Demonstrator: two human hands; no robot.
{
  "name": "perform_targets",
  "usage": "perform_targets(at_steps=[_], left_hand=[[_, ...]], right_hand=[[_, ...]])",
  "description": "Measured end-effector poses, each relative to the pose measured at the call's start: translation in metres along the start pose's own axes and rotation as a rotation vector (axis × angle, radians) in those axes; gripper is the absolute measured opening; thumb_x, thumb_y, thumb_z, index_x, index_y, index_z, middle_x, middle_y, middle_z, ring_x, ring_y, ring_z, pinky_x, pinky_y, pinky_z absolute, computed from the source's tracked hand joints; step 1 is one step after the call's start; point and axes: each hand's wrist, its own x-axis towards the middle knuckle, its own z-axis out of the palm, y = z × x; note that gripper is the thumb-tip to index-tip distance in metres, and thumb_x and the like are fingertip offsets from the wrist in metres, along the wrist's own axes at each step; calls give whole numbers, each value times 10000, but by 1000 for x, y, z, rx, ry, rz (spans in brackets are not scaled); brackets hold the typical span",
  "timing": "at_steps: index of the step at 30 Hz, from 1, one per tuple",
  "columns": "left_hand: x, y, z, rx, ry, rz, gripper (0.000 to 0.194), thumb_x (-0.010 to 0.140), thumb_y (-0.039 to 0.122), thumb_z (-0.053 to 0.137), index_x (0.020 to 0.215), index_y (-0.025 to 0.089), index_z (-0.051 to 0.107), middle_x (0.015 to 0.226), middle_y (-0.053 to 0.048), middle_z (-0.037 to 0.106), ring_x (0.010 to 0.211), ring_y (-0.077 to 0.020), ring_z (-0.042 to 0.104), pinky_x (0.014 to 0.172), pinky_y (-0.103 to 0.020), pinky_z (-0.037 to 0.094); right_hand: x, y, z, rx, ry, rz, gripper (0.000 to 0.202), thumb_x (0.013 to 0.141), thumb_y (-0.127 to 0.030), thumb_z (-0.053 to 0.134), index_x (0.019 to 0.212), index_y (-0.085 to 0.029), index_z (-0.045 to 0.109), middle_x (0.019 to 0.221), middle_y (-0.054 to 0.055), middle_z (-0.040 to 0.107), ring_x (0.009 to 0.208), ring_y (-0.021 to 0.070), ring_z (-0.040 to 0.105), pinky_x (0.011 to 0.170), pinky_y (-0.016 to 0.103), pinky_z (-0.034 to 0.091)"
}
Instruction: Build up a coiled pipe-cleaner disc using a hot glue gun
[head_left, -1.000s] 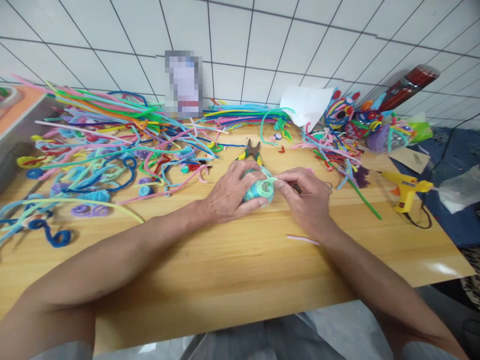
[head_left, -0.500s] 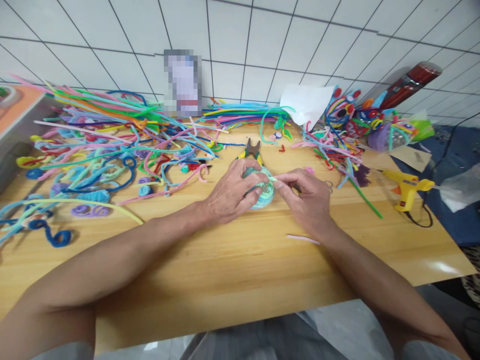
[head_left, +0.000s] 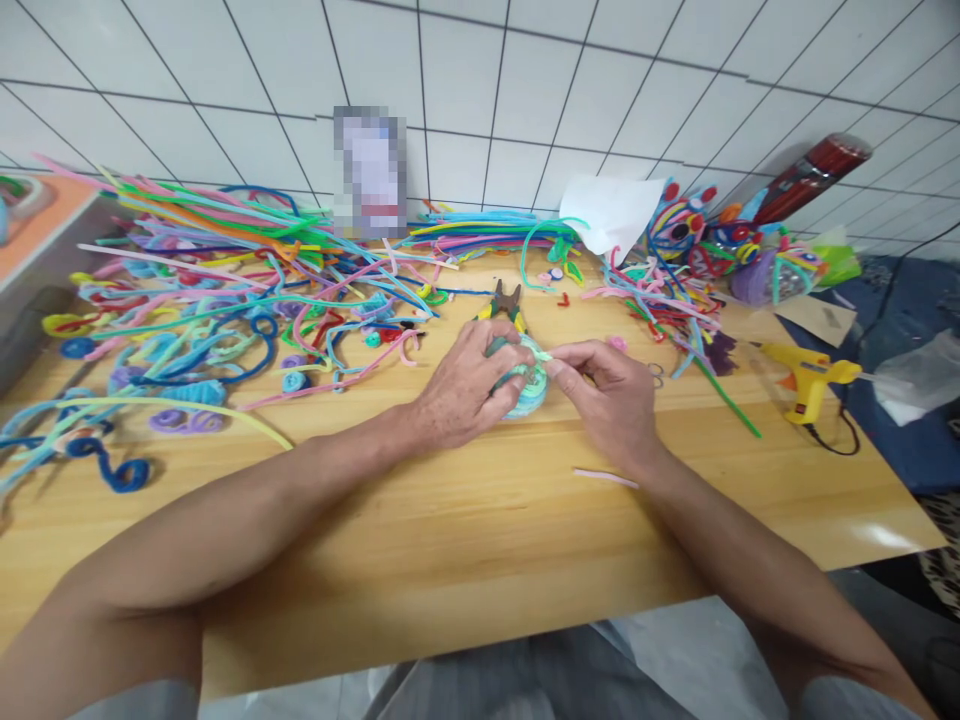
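My left hand [head_left: 480, 385] is wrapped around a round turquoise and mint-green coil of pipe cleaner [head_left: 526, 398], gripping it from the left and above. From the right, my right hand [head_left: 606, 395] pinches a light-green pipe cleaner end [head_left: 544, 357] at the coil's upper rim. The fingers of both hands nearly meet there and hide part of the coil. Just beyond my left hand lie pliers [head_left: 507, 298] with yellow and green handles, jaws apart and pointing away. A short pale pink pipe cleaner piece [head_left: 604, 477] rests on the table in front of my right wrist.
Heaped pipe cleaners [head_left: 225, 300] cover the table's left side, with a straight bundle [head_left: 480, 235] along the tiled wall. At the right stand a yellow glue gun [head_left: 814, 375], a smaller pipe cleaner pile [head_left: 667, 295] and colourful figures [head_left: 727, 235]. A white paper [head_left: 611, 212] leans on the wall.
The camera view has shifted slightly. Both hands keep nearly the same grip on the coil and the pipe cleaner end.
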Motion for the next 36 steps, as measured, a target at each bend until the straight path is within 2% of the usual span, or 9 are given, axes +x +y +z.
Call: perform_targets(at_steps=[8,13,17,20,23,25,29,33,36], left_hand=[[-2,-1,2,-1,-31,-37,226,1100,298,484,1240,195,629,1321,-145,599,1215,-276,551,1063,-464,493],[-2,-3,1,-12,-5,-27,216,1094,288,489,1229,188,625,1304,-143,597,1210,-273,555,1065,-465,497],[-4,-4,1,-31,28,-21,209,1095,270,481,1249,200,604,1320,-131,581,1234,-267,560,1068,-460,513],[-7,-7,2,-29,46,-48,190,1088,256,490,1232,221,608,1308,-118,583,1239,-273,572,1066,-474,521],[-9,-11,3,-30,67,-64,178,1079,276,505,1212,226,610,1284,-120,592,1230,-295,592,1045,-501,543],[-9,-11,2,-24,74,-72,173,1081,291,504,1212,232,602,1283,-121,597,1233,-306,600,1037,-526,555],[-10,-11,3,-34,95,-63,169,1092,322,507,1218,247,590,1271,-116,605,1195,-301,608,990,-541,579],[-11,-11,5,-61,114,-66,166,1086,329,518,1216,256,590,1278,-114,602,1197,-307,601,988,-546,567],[-10,-9,4,-58,94,-82,161,1083,309,508,1209,252,589,1280,-109,598,1212,-296,595,1016,-535,552]], right_hand=[[6,-6,-2,-53,-7,-12,78,921,-281,754,902,-234,814,747,-21,768,638,124,627,627,277,498],[16,-9,-2,-13,-72,13,74,906,-287,767,888,-232,813,725,-31,756,619,113,618,592,255,466],[16,-12,-6,22,-109,80,141,912,-342,777,992,-230,805,841,-11,790,720,133,680,665,264,518],[5,-8,-22,-16,-89,120,216,927,-390,770,1078,-237,792,959,12,806,831,153,713,757,289,554],[-13,9,-57,-116,-41,192,217,945,-411,737,1071,-242,792,972,22,805,871,172,725,802,319,564],[-29,28,-92,-198,67,243,226,928,-434,731,1034,-245,796,972,24,808,874,184,728,815,340,565],[-57,78,-177,-416,482,358,242,821,-454,766,917,-233,749,869,12,761,809,194,688,821,367,562],[-68,118,-247,-627,774,469,230,813,-383,758,922,-230,625,905,40,692,811,182,623,818,365,539],[-59,135,-273,-678,724,527,291,733,-305,855,842,-242,592,820,49,659,769,189,578,771,384,509]])
